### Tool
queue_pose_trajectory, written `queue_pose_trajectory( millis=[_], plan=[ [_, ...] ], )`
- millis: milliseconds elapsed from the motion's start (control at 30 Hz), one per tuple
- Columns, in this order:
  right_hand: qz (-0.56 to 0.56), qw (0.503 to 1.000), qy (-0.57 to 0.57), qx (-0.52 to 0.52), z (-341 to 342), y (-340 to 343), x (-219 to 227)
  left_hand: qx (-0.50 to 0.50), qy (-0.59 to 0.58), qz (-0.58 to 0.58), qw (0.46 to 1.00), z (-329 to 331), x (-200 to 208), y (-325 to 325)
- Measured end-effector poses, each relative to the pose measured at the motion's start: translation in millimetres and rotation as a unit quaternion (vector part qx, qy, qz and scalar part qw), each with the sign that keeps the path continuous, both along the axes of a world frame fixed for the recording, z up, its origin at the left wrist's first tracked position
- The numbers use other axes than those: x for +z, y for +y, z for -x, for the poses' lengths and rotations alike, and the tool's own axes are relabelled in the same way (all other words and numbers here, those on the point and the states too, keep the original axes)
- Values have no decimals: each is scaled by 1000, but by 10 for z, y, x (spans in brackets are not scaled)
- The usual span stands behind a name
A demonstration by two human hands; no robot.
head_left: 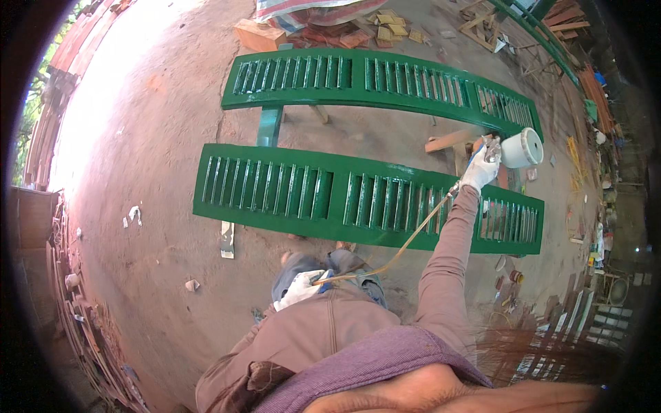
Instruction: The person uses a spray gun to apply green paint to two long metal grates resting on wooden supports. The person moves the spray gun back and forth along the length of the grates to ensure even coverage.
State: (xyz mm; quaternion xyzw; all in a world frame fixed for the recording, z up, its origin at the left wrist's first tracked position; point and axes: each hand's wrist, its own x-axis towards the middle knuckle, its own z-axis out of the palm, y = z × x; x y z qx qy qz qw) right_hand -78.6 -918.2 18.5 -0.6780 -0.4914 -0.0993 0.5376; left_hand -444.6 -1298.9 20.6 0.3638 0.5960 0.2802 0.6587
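My right hand (482, 167), in a white glove, is closed round a paint spray gun (491, 148) with a round white paint cup (523, 147). Its nozzle faces the far one of two green louvred shutters. A yellowish air hose (399, 253) runs from the gun back to my left hand (303, 288), gloved too and closed on the hose by my waist. The near green shutter (337, 208) lies under my outstretched right arm. Beyond it the far green shutter (358, 81) lies roughly parallel, its paint glossy.
A green support (269, 126) and wooden pieces (451, 142) show between the shutters. At the far side lie a wooden block (259, 36), a striped sheet (310, 10) and yellowish blocks (394, 27). Scrap timber (558, 316) litters the right; a small board (228, 239) lies close to my legs.
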Motion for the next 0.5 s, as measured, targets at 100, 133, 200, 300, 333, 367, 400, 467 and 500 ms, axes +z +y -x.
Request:
queue_pose_trajectory(
  millis=[100, 133, 200, 300, 333, 367, 400, 467, 500],
  plan=[
    [37, 980, 164, 107, 344, -202, 180, -23, 59, 27, 998, -78, 165, 40],
    [46, 955, 246, 158, 488, -222, 317, -19, 27, 0, 999, -91, 86, 90],
    [104, 889, 357, 266, 505, -235, 117, -25, -40, -35, 998, -97, -37, 69],
    [131, 835, 403, 352, 675, -145, -167, -114, 53, -72, 990, -128, -105, 111],
    [90, 801, 455, 380, 1047, -243, 113, -99, 48, -73, 991, -145, -127, 71],
    [91, 787, 468, 391, 1099, -195, 98, -95, 39, -79, 992, -187, -140, 64],
    [108, 805, 443, 380, 1117, -111, 80, -89, 32, -82, 992, -230, -123, 46],
    [129, 847, 380, 349, 1087, -20, 84, -87, 49, -88, 991, -311, 11, -5],
    [169, 824, 432, 324, 1012, -13, 31, -84, 60, -86, 991, -349, 129, -32]
  ],
)
